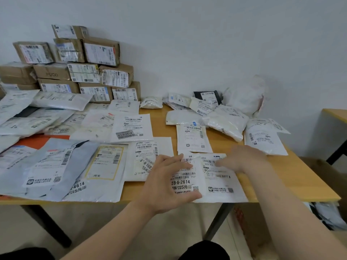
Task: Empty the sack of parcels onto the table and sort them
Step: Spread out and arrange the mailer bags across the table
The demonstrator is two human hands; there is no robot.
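Observation:
A white flat parcel (216,182) with two shipping labels lies at the table's front edge. My left hand (167,182) rests on its left part with fingers spread and straight. My right hand (244,159) is blurred, fingers extended over the parcel's upper right. More flat white mailers (193,138) lie behind it, and padded white bags (227,122) are heaped at the back right. Grey and white mailers (62,166) cover the left half. Stacked cardboard boxes (84,72) stand against the wall at the back left. A crumpled white sack (246,94) leans at the wall.
The wooden table (293,177) has bare top along its right edge and between the two parcel groups. A second table (336,114) stands at the far right. A cardboard box and bags (326,214) sit on the floor below the right side.

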